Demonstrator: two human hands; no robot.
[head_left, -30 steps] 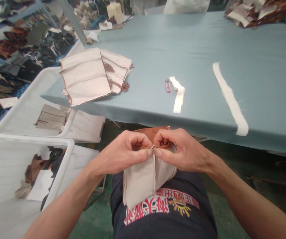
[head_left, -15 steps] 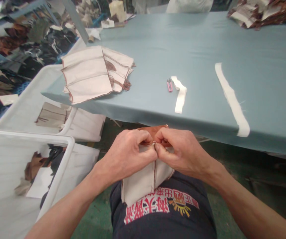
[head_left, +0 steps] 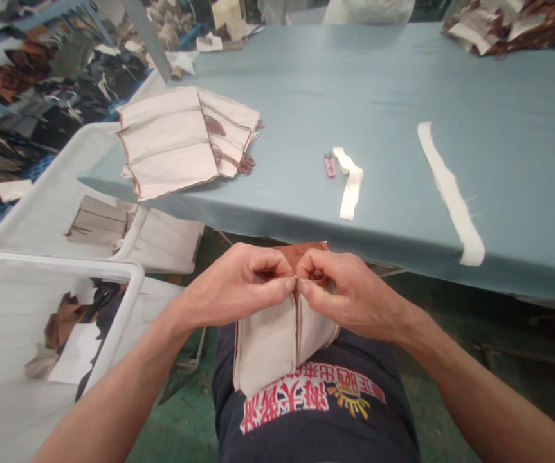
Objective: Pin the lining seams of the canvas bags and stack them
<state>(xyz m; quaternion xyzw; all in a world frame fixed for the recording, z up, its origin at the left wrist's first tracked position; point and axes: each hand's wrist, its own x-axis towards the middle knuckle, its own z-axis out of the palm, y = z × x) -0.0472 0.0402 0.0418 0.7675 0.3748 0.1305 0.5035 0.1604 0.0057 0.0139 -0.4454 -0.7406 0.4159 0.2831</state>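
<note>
A sewn fabric piece [head_left: 268, 341], cream outside with brown edging and a brown panel at its far end, rests on my lap over a dark printed cloth. My left hand [head_left: 243, 283] pinches it near the top of the middle seam, thumb against forefinger. Close beside it, my right hand [head_left: 337, 286] grips the same seam from the other side. The thumbs almost meet there, at a small pale spot I cannot make out. On the table in front lie pink thread snips [head_left: 330, 166] and a short cream strip [head_left: 351, 183].
A blue-green covered table [head_left: 287, 122] spans the front. On it are a stack of cream fabric pieces [head_left: 168, 145], a long cream strip [head_left: 451, 193] and a brown-and-cream pile [head_left: 513, 29]. White bins [head_left: 11, 308] holding fabric scraps stand at my left.
My left hand has shifted slightly left and its wrist has lowered. More of the brown-edged middle seam shows below my fingers. Things on the table stay in place.
</note>
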